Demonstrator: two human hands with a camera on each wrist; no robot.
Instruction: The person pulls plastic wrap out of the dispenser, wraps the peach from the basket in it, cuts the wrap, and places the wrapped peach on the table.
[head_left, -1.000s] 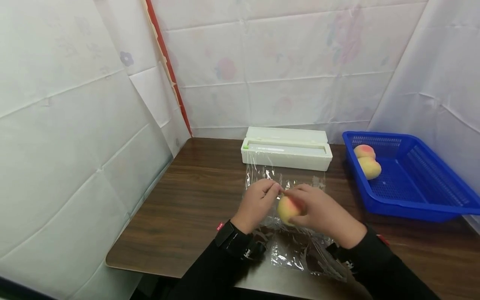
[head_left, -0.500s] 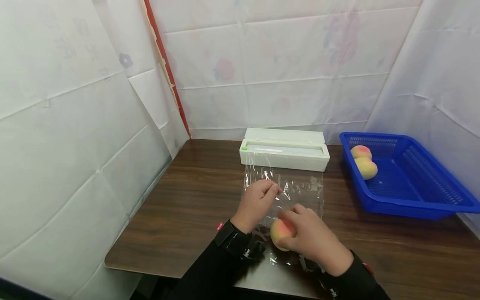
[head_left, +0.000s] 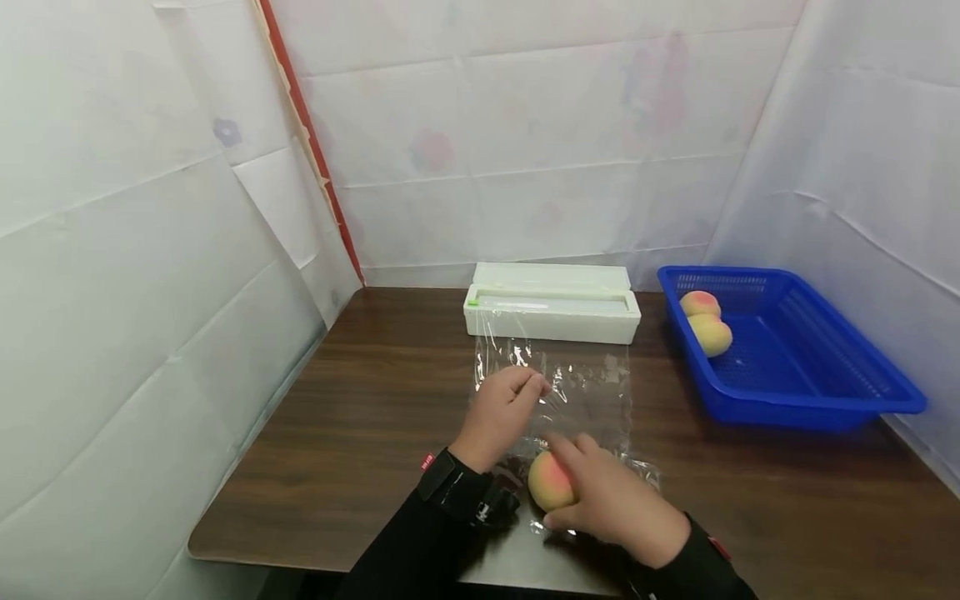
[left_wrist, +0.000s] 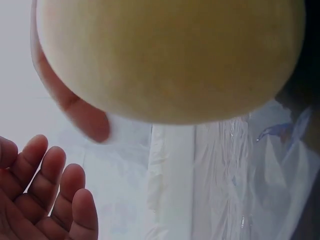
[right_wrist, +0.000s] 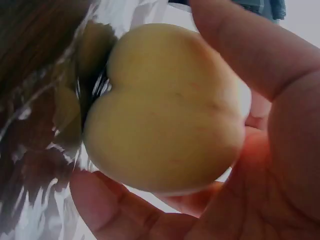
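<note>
A yellow-and-pink peach (head_left: 549, 483) sits over the front part of a sheet of clear plastic wrap (head_left: 588, 404). My right hand (head_left: 615, 504) holds this peach, thumb on one side and curled fingers on the other. Seen close in the right wrist view, the peach (right_wrist: 165, 112) touches the shiny film. My left hand (head_left: 498, 412) hovers over the film, just behind and left of the peach. Its fingers (left_wrist: 72, 185) are loosely curled in the left wrist view, and nothing shows between them. The large peach (left_wrist: 170, 60) covers the upper part of that view.
At the back, a white wrap box (head_left: 552, 317) stands with its lid up, and the film runs out of it. A blue plastic basket (head_left: 795, 400) on the right contains peaches (head_left: 708, 333). White sheeting (head_left: 525, 167) encloses the brown table (head_left: 360, 433).
My right hand has carried the peach toward the table's front edge, away from my left hand. The left hand stays nearly in place. The head view has shifted slightly right.
</note>
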